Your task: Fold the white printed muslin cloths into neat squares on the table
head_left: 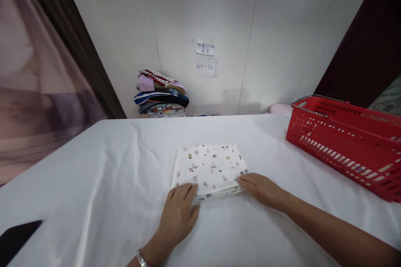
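Observation:
A folded white cloth (213,164) printed with small plant and shell-like motifs lies flat in the middle of the white-covered table. Its layers show along the near edge. My left hand (180,212) rests on the near left corner, fingers stretched over the fabric and thumb apart on the table side. At the near right corner, my right hand (263,190) touches the cloth with its fingers extended and close together; its thumb is mostly hidden. A silver bracelet (141,258) is on my left wrist.
A red perforated basket (344,146) stands at the right of the white tablecloth (94,183). Beyond the far edge is a stack of folded fabrics (163,96). Paper notes (206,67) are on the wall. A dark object (19,238) lies at the lower left, beneath a curtain (40,71).

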Demonstrator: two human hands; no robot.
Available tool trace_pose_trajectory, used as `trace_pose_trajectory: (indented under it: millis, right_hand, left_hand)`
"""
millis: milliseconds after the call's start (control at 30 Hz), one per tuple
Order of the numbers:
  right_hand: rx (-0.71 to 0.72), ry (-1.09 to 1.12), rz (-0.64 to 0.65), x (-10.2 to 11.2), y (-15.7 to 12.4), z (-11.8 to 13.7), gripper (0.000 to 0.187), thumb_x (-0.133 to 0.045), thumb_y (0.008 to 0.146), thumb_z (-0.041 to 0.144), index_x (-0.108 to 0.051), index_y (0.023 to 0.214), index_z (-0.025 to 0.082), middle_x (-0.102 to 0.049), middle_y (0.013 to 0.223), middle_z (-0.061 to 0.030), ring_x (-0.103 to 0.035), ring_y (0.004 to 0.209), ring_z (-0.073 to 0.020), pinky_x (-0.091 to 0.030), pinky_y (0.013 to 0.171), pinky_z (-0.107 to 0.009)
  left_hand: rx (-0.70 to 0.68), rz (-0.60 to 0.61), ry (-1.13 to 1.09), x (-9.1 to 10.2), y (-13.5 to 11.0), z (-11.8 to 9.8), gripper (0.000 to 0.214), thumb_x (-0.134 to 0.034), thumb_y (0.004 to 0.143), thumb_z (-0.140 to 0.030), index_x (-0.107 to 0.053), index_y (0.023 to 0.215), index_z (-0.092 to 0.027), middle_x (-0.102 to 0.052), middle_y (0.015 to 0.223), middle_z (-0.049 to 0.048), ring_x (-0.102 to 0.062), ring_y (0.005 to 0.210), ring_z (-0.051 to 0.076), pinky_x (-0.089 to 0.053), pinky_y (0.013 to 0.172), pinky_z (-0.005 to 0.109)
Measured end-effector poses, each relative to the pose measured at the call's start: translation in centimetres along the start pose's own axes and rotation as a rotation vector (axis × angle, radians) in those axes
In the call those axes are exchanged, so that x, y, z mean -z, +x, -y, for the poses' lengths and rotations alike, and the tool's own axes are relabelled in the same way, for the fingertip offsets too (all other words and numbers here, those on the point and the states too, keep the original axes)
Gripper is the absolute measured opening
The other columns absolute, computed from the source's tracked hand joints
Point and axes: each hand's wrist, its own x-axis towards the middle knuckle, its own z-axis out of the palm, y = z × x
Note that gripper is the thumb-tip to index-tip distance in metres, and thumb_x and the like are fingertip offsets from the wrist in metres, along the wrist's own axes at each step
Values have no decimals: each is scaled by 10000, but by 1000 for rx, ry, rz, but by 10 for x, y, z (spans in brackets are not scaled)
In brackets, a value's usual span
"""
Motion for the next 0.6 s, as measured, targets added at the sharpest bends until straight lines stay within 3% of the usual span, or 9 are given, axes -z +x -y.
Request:
trace_pose_trajectory:
  millis: [133,300,467,600]
  right_hand:
    - [17,36,-12,8,4,-7,343,-407,891,144,-544,1186,255,-648,1081,-32,-592,967,-170,-457,856,-297]
    - [63,26,-4,19,8,-15,412,-402,854,87,-513,1224,232,-634,1110,-63,-589,975,-175,-462,840,-327]
    - [51,54,19,26,10,-17,434,-397,838,77,-507,1229,231,-623,1132,-63,-586,991,-185,-464,830,-321]
    - [36,85,31,17,5,-11,372,-388,880,111,-527,1205,228,-643,1075,-53,-593,957,-180,-467,836,-318]
  left_hand:
    - [12,-7,47,-5,10,-18,469,-554,777,-265,-478,1232,-179,-553,1207,100,-487,1096,267,-365,927,447]
    - [-22,-11,48,-21,28,-33,496,-504,774,-154,-449,1267,-173,-534,1234,101,-476,1111,257,-351,941,441]
    - [-28,24,78,-29,36,-35,593,-428,711,-17,-428,1281,-181,-562,1170,83,-506,1039,231,-395,883,414]
    - [-72,19,110,-30,35,-29,544,-390,731,15,-470,1238,-166,-597,1087,72,-528,973,216,-422,837,379]
